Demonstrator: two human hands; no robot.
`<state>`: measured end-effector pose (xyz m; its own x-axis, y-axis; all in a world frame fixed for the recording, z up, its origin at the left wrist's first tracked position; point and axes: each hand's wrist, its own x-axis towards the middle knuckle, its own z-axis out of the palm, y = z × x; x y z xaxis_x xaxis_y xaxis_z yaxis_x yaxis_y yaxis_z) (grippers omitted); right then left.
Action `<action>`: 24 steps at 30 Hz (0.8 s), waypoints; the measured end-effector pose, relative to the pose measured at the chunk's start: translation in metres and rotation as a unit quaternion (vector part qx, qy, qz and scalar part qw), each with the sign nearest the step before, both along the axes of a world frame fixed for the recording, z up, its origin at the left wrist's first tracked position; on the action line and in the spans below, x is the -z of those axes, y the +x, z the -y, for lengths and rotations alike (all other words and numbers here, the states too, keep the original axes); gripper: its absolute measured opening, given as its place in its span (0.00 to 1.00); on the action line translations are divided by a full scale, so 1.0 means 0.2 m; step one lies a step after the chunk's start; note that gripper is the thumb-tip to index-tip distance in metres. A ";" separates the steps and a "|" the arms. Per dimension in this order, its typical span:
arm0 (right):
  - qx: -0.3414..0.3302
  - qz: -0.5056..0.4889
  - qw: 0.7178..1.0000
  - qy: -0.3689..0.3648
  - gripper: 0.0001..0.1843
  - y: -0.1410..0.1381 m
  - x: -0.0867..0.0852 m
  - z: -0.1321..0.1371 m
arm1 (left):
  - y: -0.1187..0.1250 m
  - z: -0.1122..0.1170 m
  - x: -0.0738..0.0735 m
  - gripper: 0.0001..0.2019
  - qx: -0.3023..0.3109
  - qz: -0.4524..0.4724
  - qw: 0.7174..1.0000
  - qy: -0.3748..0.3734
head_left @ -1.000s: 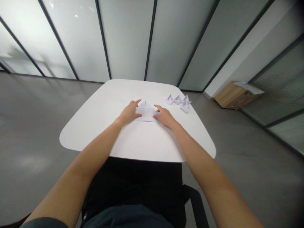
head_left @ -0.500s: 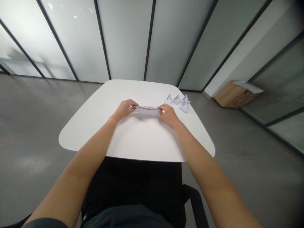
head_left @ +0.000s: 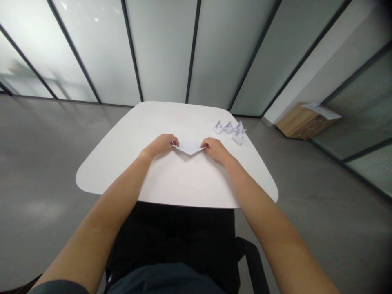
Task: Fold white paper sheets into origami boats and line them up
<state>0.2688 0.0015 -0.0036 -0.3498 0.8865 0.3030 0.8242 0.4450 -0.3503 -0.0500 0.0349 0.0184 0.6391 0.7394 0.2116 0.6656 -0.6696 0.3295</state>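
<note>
My left hand (head_left: 162,145) is curling closed on the left corner of a folded white paper triangle (head_left: 189,148), pinching it between thumb and fingers, and my right hand (head_left: 216,149) is gripping the right corner the same way. The triangle is stretching between my hands near the middle of the table, with its long edge facing away from me and its point aiming toward my body. I can't tell whether it is touching the tabletop or being held just above it.

My bare forearms (head_left: 112,204) are reaching forward over the near edge of a white rounded table (head_left: 122,171). Just past my right hand, toward the far right of the table, four small folded paper boats (head_left: 228,128) are sitting close together, three in a row and one just in front of them.

Beyond the table, a grey floor (head_left: 39,163) is stretching to frosted glass partitions (head_left: 162,49) with dark frames. Off to the right, a light-brown box (head_left: 301,121) is sitting on the floor by a wall, with a sheet of paper (head_left: 321,111) lying on top.
</note>
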 end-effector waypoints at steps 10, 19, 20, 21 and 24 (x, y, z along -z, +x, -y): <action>0.002 0.125 0.992 -0.004 0.24 -0.12 -0.06 0.09 | 0.04 0.04 0.02 0.24 -0.002 -0.069 0.998 0.012; -0.066 0.119 0.990 0.030 0.25 -0.22 -0.02 0.07 | 0.15 0.12 0.03 0.22 0.008 -0.065 0.995 0.070; -0.068 0.109 0.991 0.032 0.24 -0.22 -0.02 0.06 | 0.15 0.11 0.03 0.22 0.006 -0.062 0.996 0.065; -0.066 0.099 0.992 0.032 0.23 -0.21 -0.02 0.05 | 0.15 0.11 0.03 0.21 0.002 -0.059 0.997 0.057; -0.050 0.079 0.995 0.023 0.17 -0.19 -0.02 0.05 | 0.12 0.09 0.03 0.19 -0.009 -0.051 0.998 0.030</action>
<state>0.2299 -0.0083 0.0010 -0.4822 0.8311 0.2771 0.8184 0.5402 -0.1961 -0.0251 0.0175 0.0125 0.6463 0.7391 0.1899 0.7060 -0.6736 0.2187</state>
